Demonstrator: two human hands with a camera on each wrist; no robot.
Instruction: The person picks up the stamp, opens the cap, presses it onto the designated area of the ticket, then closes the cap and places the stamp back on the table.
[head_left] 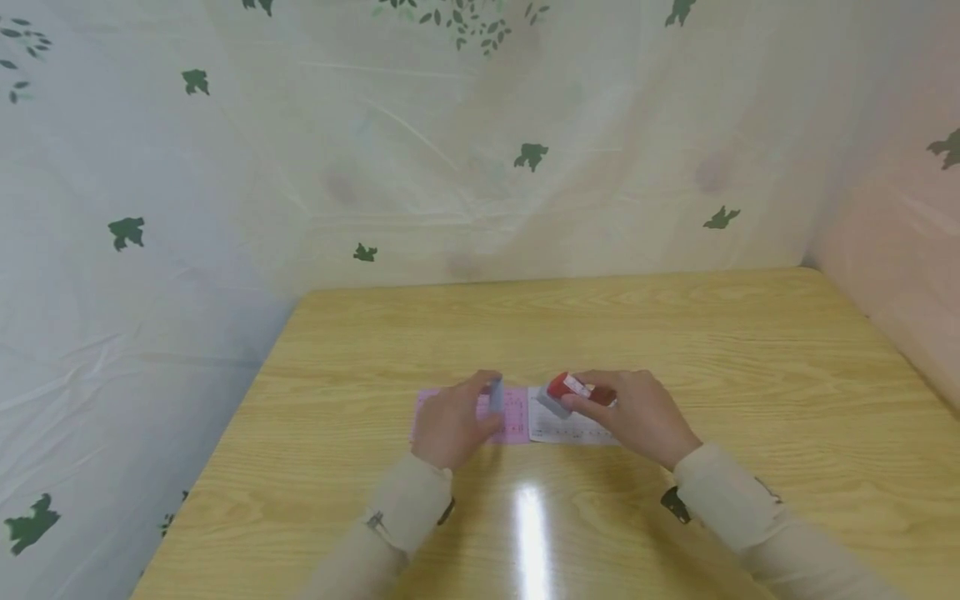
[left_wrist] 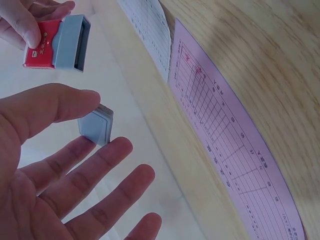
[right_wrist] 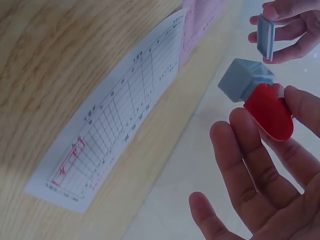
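My left hand (head_left: pixel 453 425) pinches a small grey stamp cap (left_wrist: pixel 96 125) between thumb and fingertips, just above the pink printed form (head_left: pixel 516 417). In the left wrist view the other fingers are spread away from the cap. My right hand (head_left: pixel 641 417) grips a stamp (right_wrist: pixel 269 112) by its red handle. The stamp's grey base (right_wrist: pixel 239 81) is uncapped, tilted and held over the white printed form (head_left: pixel 562 430). Both forms lie side by side, the pink one on the left, and each bears red stamped marks (right_wrist: pixel 69 162) near one end.
The wood-grain table (head_left: pixel 570 325) extends around the forms, with a bright light reflection (head_left: pixel 532 542) at its front. Behind it hangs a pale cloth (head_left: pixel 450 192) with green bird and leaf prints, continuing along both sides.
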